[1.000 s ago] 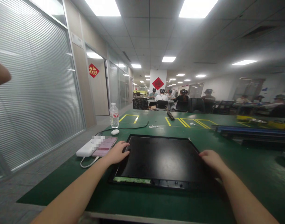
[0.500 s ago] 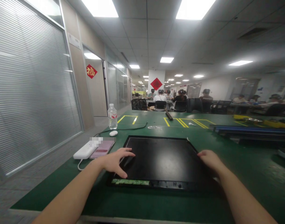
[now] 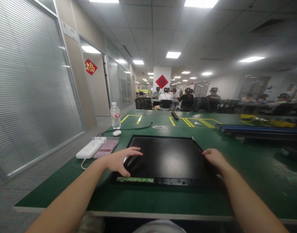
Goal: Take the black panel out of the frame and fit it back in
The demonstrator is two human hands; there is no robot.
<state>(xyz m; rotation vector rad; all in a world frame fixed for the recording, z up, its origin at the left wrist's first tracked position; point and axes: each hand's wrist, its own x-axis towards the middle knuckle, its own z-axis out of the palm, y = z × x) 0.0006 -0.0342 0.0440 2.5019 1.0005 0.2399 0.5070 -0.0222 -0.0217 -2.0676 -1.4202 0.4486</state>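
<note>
A black flat screen panel (image 3: 167, 157) lies face up on the green table, with a strip of green circuit board (image 3: 136, 180) along its near edge. Over the panel's left side, my left hand (image 3: 121, 160) is open, thumb and fingers spread apart; whether its fingertips touch the surface is hard to tell. My right hand (image 3: 213, 158) has its thumb and fingers closed on the panel's right edge, with some fingers hidden under or behind it.
Left of the panel are a white power bank (image 3: 88, 149) with a cable, a pinkish phone (image 3: 106, 149), a white mouse-like case (image 3: 117, 133) and a water bottle (image 3: 115, 116). Dark and blue long bars (image 3: 247, 132) lie at right. Seated people (image 3: 165, 95) are farther back.
The view has tipped down slightly, so the table's near edge shows more. Both hands keep nearly the same places at the panel's sides.
</note>
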